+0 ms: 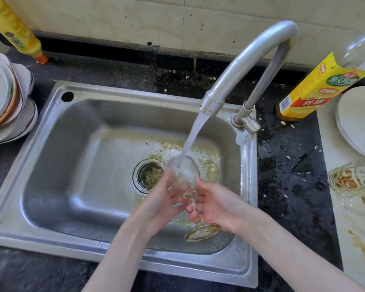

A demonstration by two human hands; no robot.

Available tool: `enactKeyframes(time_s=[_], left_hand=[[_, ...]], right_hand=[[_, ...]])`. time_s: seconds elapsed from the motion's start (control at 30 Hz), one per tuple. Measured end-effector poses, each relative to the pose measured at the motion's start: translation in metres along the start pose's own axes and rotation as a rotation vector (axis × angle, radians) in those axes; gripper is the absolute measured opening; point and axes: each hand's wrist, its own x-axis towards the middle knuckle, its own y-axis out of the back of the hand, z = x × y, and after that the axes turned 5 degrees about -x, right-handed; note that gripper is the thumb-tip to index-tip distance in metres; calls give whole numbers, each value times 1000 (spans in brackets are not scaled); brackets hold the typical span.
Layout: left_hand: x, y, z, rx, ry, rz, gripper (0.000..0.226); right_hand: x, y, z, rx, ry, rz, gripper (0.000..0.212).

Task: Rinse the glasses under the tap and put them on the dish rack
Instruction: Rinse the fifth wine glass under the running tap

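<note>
A clear stemmed glass (pixel 184 171) is held tilted over the steel sink (pixel 57 144), its bowl under the stream of water running from the curved tap (pixel 247 60). My left hand (pixel 164 199) cups the bowl and stem from the left. My right hand (pixel 214 204) grips the stem from the right, and the glass's round foot (pixel 202 232) sticks out below my fingers. Another dirty glass (pixel 352 178) with brown residue stands on the counter at the right edge.
Stacked plates and bowls (pixel 6 100) sit left of the sink. A yellow-labelled bottle (pixel 316 89) and a white plate (pixel 358 119) stand at the right. Another yellow bottle (pixel 19 32) leans at the back left. The sink drain (pixel 149 173) holds food scraps.
</note>
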Motion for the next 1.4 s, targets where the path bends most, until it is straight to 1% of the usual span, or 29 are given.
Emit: enactKeyframes(time_s=[0.03,0.1,0.17,0.2,0.27,0.33,0.37,0.4,0.47,0.53,0.57,0.63,0.7,0.77,0.83,0.9,0.93,1.0,1.03,1.07,1.13,1.17,1.2,1.23,1.27,1.3,1.33,1.37,1.4], left_hand=[[3,1,8,-13,-16,-48,60],[8,-1,23,63,-69,-116,72],[12,-7,28,160,-151,-59,83],[13,-11,27,206,-210,-19,83],[13,-19,21,303,-336,62,82],[12,-23,16,380,-387,133,87],[10,-24,15,388,-415,155,80],[7,-26,16,395,-447,172,68],[9,-24,19,381,-454,202,56],[13,-19,22,301,-430,192,71],[14,-16,22,263,-420,179,81],[14,-16,19,247,-450,200,90],[14,-21,14,219,-499,275,95],[16,-25,10,174,-486,298,90],[16,-23,11,174,-457,220,81],[14,-16,14,150,-411,105,67],[12,-13,14,139,-398,61,63],[11,-10,12,114,-394,32,65],[13,-11,11,101,-409,60,66],[15,-12,9,94,-430,112,69],[17,-18,8,76,-423,230,87],[16,-20,8,72,-412,249,94],[17,-20,9,82,-412,238,94],[15,-19,11,105,-416,202,87],[14,-16,12,131,-412,147,74],[10,-12,13,148,-403,84,59],[7,-8,13,143,-394,23,48],[5,-4,13,133,-386,-23,42],[5,-1,12,124,-381,-43,41]], right_hand=[[1,-2,-1,-3,25,-23,32],[2,-6,-2,10,57,-79,34],[5,-10,-3,8,95,-86,41],[5,-14,-4,-23,134,-46,43],[12,-20,-4,-173,273,119,43],[18,-24,-3,-337,429,279,47],[21,-24,-3,-373,476,319,52],[22,-23,-3,-385,481,325,59],[23,-22,-4,-338,320,281,71],[22,-20,-6,-302,167,191,73],[24,-18,-5,-324,148,166,74],[27,-19,-1,-479,223,214,72],[30,-23,6,-685,408,335,75],[33,-25,16,-752,518,434,78],[33,-22,17,-583,474,379,71],[26,-19,10,-399,261,214,88],[23,-17,7,-371,197,183,92],[27,-14,6,-402,200,206,87],[30,-16,9,-465,253,268,82],[33,-18,12,-600,320,347,77],[39,-20,22,-941,454,527,72],[41,-21,24,-989,493,587,69],[43,-20,25,-969,541,589,70],[44,-18,24,-858,584,535,72],[42,-18,19,-711,547,460,76],[43,-16,17,-569,422,378,79],[41,-15,13,-457,273,290,76],[39,-12,10,-386,162,232,73],[40,-9,10,-380,110,193,73]])
